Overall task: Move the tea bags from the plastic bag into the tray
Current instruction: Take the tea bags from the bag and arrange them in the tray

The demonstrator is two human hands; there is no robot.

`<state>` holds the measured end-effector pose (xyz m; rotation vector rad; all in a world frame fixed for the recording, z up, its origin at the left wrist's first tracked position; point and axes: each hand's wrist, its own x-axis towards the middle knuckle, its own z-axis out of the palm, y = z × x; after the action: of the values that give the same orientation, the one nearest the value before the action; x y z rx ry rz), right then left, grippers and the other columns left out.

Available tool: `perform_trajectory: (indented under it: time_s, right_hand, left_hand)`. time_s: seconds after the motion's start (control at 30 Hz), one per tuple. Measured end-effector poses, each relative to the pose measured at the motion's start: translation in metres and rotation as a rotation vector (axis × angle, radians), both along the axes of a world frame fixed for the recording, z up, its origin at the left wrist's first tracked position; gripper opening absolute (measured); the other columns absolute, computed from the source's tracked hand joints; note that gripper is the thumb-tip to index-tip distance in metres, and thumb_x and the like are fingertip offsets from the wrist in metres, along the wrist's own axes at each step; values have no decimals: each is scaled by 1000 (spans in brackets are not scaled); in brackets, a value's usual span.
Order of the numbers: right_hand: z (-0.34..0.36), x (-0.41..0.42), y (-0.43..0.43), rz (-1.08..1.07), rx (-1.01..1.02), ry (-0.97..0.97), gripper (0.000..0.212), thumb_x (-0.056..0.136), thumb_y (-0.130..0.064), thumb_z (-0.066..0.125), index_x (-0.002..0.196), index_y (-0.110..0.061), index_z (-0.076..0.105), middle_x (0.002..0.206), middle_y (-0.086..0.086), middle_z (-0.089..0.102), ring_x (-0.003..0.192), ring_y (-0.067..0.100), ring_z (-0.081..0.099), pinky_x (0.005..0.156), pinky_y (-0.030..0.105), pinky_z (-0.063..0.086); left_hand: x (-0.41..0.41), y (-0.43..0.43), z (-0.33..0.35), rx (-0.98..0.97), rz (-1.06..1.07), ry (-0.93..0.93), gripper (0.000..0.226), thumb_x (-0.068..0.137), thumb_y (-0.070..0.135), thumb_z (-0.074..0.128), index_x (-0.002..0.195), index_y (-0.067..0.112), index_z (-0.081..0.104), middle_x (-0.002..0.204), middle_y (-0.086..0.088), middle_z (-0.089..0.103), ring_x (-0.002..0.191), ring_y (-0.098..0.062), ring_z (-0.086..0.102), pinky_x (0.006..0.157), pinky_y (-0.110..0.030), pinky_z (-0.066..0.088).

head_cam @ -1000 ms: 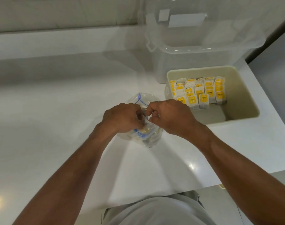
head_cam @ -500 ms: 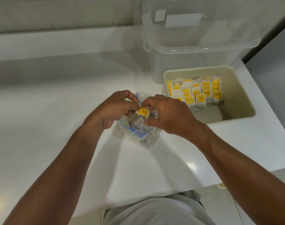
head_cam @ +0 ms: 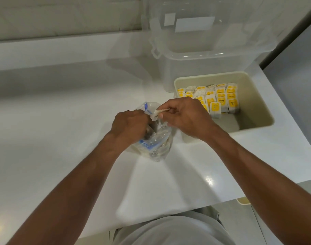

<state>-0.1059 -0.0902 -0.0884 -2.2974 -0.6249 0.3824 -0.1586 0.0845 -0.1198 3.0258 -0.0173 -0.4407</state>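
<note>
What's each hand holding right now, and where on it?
Right hand pinches a tea bag by one end; left hand grips the plastic bag near its open top.

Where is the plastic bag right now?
Head view: the plastic bag sits on the counter, centre frame, just left of the tray; the left hand grips it and the right hand pinches a tea bag at its mouth.

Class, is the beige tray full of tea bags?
No: the tea bags cover only the far part of the tray; its near floor is bare.
</note>
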Motion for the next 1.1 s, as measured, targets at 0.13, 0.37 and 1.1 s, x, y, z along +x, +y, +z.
perform_trajectory:
  time_s: [0.13,0.37,1.1]
  right_hand:
    - [5,-3,-1,-84,77,101,32,72,-57,79,88,-29,80,59,-21,66,66,-6,64,60,6,43]
    - [1,-1,-3,-82,-57,28,19,81,-23,71,97,-32,74,71,-10,69,69,6,65,64,21,51]
    - [6,-4,0,-52,-4,21,12,80,-35,79,90,-31,75,59,-17,58,63,1,58,61,17,43]
  left_hand:
    - [-2,3,-12,-83,24,-63,14,90,39,57,94,29,65,96,10,60,82,-19,59,69,-28,44]
    - [3,11,-2,-270,46,-3,14,77,36,72,87,29,65,87,12,62,82,-17,60,61,-28,42]
    - [2,18,16,-1190,455,389,14,93,10,56,102,20,55,64,4,57,50,-8,33,46,-23,19]
